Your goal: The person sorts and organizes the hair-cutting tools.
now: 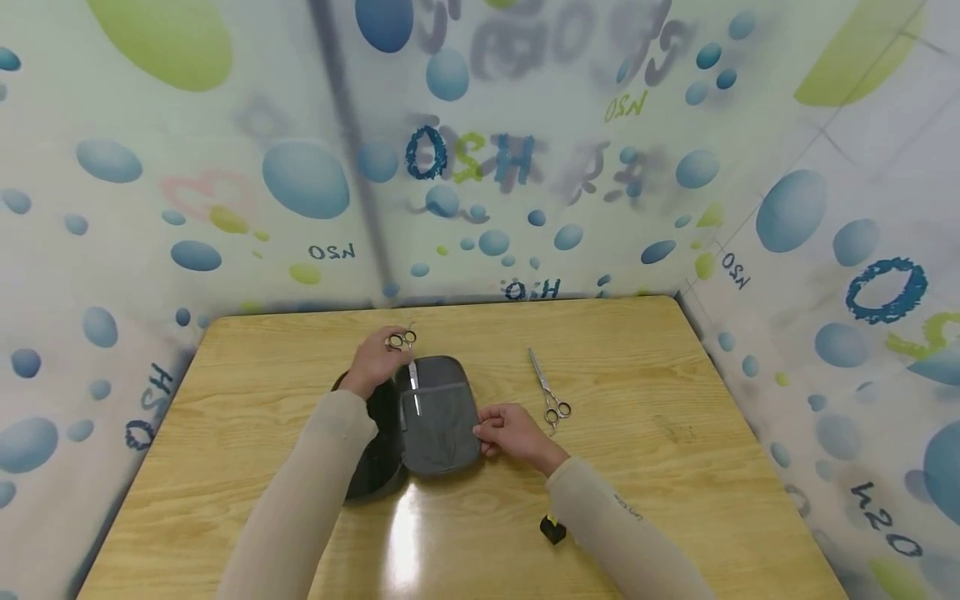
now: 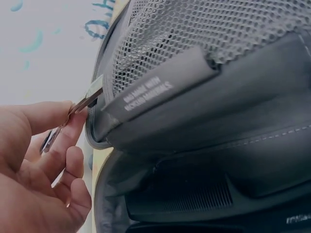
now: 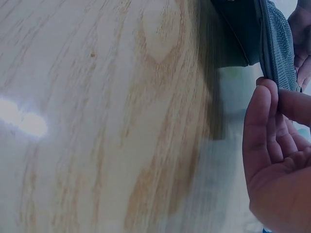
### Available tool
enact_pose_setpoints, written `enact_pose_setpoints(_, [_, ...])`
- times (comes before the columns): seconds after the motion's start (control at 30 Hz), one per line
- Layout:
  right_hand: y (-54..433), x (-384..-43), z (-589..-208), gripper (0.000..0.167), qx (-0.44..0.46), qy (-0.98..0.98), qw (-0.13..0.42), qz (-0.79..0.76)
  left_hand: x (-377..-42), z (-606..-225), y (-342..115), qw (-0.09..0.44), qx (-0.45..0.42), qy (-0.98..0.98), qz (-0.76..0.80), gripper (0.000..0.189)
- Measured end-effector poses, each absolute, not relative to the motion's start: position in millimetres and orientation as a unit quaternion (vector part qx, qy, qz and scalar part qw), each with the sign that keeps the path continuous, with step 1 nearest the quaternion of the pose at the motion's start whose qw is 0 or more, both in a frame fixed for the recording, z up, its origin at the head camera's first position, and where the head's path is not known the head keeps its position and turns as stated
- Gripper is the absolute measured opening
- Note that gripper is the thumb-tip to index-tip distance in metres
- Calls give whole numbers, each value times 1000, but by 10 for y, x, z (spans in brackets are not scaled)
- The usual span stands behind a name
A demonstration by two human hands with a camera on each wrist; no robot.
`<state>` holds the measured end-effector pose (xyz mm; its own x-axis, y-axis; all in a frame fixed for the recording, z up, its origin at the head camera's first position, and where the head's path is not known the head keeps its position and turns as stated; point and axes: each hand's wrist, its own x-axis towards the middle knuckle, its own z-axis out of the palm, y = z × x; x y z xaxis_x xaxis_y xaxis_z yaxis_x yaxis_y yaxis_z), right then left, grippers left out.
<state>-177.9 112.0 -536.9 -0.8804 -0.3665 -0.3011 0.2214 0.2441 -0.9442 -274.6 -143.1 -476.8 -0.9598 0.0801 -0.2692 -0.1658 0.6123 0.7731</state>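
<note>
Fingers of my left hand (image 1: 377, 362) pinch the scissors (image 1: 413, 377) here, just below left of the frame's centre, blade behind the mesh pocket (image 1: 442, 433), best slid flat while my right hand (image 1: 513, 433) pinches the flap (image 1: 441, 372) steady.

Looking at an open case (image 1: 453, 366) left of centre on the table (image 1: 675, 467), with its deep half (image 1: 384, 483) leftmost. Finding one pair of scissors (image 1: 413, 377) partly in the right-hand mesh pocket (image 1: 442, 437), at the far left corner. Spotting a comb (image 2: 194, 201) in the deep half. Moving right, reaching more scissors (image 1: 543, 383), then a small object (image 1: 553, 531) nearer the front. Behind, meeting the wall (image 1: 525, 233).
</note>
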Motion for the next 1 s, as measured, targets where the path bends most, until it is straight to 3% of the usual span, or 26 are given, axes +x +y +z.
enact_pose_setpoints(0.57, [1092, -1764, -5366, 30, -18, 760, 230, -608, -2654, -4782, -1458, 144, 1, 906, 398, 45])
enact_pose_setpoints(1.0, [1085, -1730, -5259, 29, -15, 757, 228, -612, -2638, -4743, -1519, 157, 88, 925, 334, 29])
